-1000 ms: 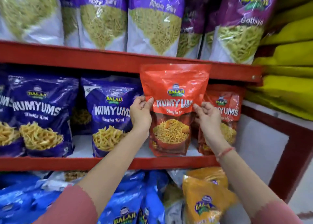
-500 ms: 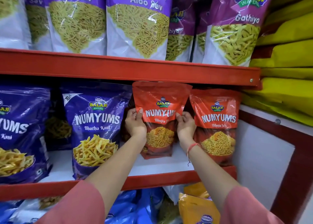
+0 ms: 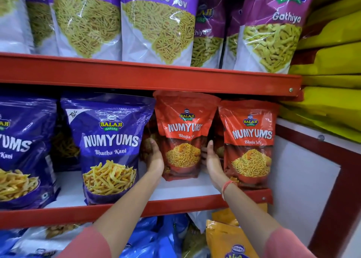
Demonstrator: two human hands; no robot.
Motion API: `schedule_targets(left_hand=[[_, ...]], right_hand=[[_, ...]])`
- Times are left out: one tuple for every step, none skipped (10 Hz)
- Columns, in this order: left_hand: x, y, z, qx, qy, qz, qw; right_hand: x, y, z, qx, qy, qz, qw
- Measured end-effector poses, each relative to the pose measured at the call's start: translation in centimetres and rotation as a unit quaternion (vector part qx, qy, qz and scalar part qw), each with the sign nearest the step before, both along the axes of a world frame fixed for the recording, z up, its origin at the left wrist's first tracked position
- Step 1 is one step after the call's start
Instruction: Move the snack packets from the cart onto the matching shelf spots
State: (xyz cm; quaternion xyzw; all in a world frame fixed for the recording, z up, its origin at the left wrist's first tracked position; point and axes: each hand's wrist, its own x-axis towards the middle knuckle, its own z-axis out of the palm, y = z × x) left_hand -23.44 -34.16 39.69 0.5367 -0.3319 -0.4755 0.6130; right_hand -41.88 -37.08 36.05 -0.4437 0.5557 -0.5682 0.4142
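Observation:
An orange Numyums Bhujia Sev packet stands upright on the middle shelf, its top just under the shelf above. My left hand presses its left edge and my right hand presses its right edge, so both grip its lower sides. A matching orange Bhujia Sev packet stands close by on its right. Blue Numyums Bhatha Kani packets stand to its left. The cart is out of view.
Purple Aloo Sev and Gathiya packets fill the red upper shelf. Blue packets and yellow packets lie on the shelf below. Yellow bags are stacked at right above a white side panel.
The orange packet went from in front of the upper shelf edge down and back onto the middle shelf. Both hands slid from its upper sides down to its lower sides.

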Motion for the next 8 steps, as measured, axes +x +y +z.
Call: schedule_targets(left_hand=[[0.3, -1.2, -2.9, -0.003, -0.006, -0.045, 0.999], [0.4, 1.3, -2.4, -0.002, -0.028, -0.062, 0.998], [1.0, 4.3, -1.5, -0.011, -0.060, -0.073, 0.995], [1.2, 7.7, -0.7, -0.033, -0.098, -0.081, 0.991], [1.4, 10.1, -0.8, -0.033, -0.136, -0.095, 0.986], [1.4, 11.8, -0.5, -0.034, -0.169, -0.113, 0.978], [1.5, 13.0, 0.5, -0.021, -0.198, -0.143, 0.969], [2.0, 14.5, 2.5, -0.070, -0.264, -0.125, 0.954]], right_hand=[[-0.6, 0.0, -1.3, 0.008, 0.017, 0.025, 1.000], [-0.7, 1.4, -1.1, 0.013, 0.049, 0.029, 0.998], [-0.5, 5.1, 0.2, 0.010, 0.074, 0.031, 0.997], [0.3, 10.6, 2.4, -0.005, 0.120, 0.040, 0.992], [0.5, 14.1, 3.2, -0.026, 0.164, 0.055, 0.985], [0.2, 15.6, 3.3, -0.035, 0.190, 0.058, 0.980], [0.3, 16.4, 3.4, -0.034, 0.220, 0.067, 0.973], [0.5, 17.8, 6.5, -0.095, 0.247, 0.004, 0.964]])
